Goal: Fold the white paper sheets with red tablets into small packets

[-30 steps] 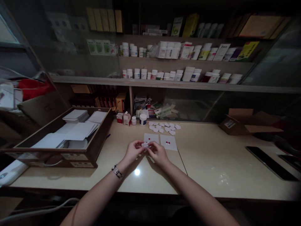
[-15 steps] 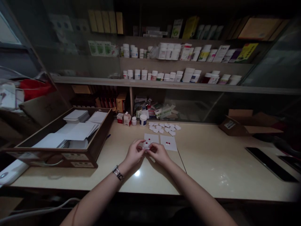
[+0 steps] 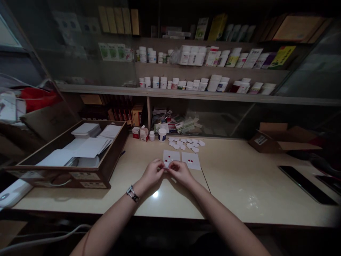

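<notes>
My left hand [image 3: 153, 173] and my right hand [image 3: 181, 171] meet over the near edge of a white paper sheet [image 3: 176, 155]. Both are closed, thumbs and fingertips pinching that near edge between them. Red and white pills [image 3: 169, 156] lie on this sheet, partly hidden by my fingers. Just to the right, a second white paper sheet [image 3: 195, 165] lies flat with red and white pills [image 3: 190, 161] on it. Beyond both sheets is a loose group of small folded white paper packets [image 3: 183, 143].
A wooden drawer [image 3: 105, 177] full of white paper stands on the left. Small boxes [image 3: 144, 134] and a white jar [image 3: 162, 135] stand behind the sheets. On the right are a cardboard box [image 3: 262, 142] and a black phone [image 3: 307, 185]. Shelves of medicine bottles [image 3: 213, 83] rise behind.
My fingers have drawn slightly closer together at the sheet's near edge, which now looks flatter. The view has shifted a little; the pills and the second sheet stay in place.
</notes>
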The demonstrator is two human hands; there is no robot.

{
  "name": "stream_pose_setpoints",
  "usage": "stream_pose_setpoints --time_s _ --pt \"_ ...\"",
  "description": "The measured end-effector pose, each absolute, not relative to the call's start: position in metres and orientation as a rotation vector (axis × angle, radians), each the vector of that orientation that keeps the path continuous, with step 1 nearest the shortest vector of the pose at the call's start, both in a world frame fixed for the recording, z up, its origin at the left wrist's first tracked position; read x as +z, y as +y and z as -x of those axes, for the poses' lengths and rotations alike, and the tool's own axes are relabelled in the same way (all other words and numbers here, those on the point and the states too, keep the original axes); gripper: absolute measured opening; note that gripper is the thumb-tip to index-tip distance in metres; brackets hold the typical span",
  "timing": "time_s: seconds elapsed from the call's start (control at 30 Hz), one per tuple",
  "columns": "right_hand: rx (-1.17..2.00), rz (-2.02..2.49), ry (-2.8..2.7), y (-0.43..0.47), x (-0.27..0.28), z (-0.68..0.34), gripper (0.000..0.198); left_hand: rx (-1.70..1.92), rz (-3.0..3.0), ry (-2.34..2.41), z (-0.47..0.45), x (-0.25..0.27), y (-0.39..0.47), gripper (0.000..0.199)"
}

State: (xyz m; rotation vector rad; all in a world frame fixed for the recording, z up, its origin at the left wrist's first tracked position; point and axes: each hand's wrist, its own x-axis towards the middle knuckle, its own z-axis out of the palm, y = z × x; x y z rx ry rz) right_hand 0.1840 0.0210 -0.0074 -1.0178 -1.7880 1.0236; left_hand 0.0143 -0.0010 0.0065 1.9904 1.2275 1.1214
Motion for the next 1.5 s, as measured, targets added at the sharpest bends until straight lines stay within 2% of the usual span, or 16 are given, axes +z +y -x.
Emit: stream_pose_setpoints --time_s 0.3,0.5,0.7,1.03,1.2,1.3,1.5 --pt "0.858 1.066 -1.813 0.011 -0.005 -0.177 0.014 1.084 -1.959 1.269 -0.016 0.011 -0.004 0.009" --pt "0.777 1.077 -1.817 0.005 -0.003 -0.175 0.005 1.026 -1.617 1.202 -0.018 0.010 -0.005 0.009" --pt "0.562 0.940 -2.031 0.003 0.004 -0.181 0.015 0.980 -1.376 1.146 -0.017 0.015 -0.005 0.016" --pt "0.625 0.928 -2.038 0.001 0.011 -0.180 0.009 0.966 -1.218 1.139 -0.011 0.014 -0.001 0.025" --pt "0.667 0.935 -2.003 0.006 0.007 -0.182 0.011 1.066 -1.406 1.202 -0.012 0.020 -0.006 0.022" --pt "0.691 0.941 -1.969 0.009 0.006 -0.184 0.011 1.132 -1.707 1.148 -0.012 0.027 -0.010 0.012" --pt "0.721 0.934 -1.954 0.009 0.006 -0.184 0.011 1.008 -2.025 1.172 -0.010 0.032 -0.013 0.011"
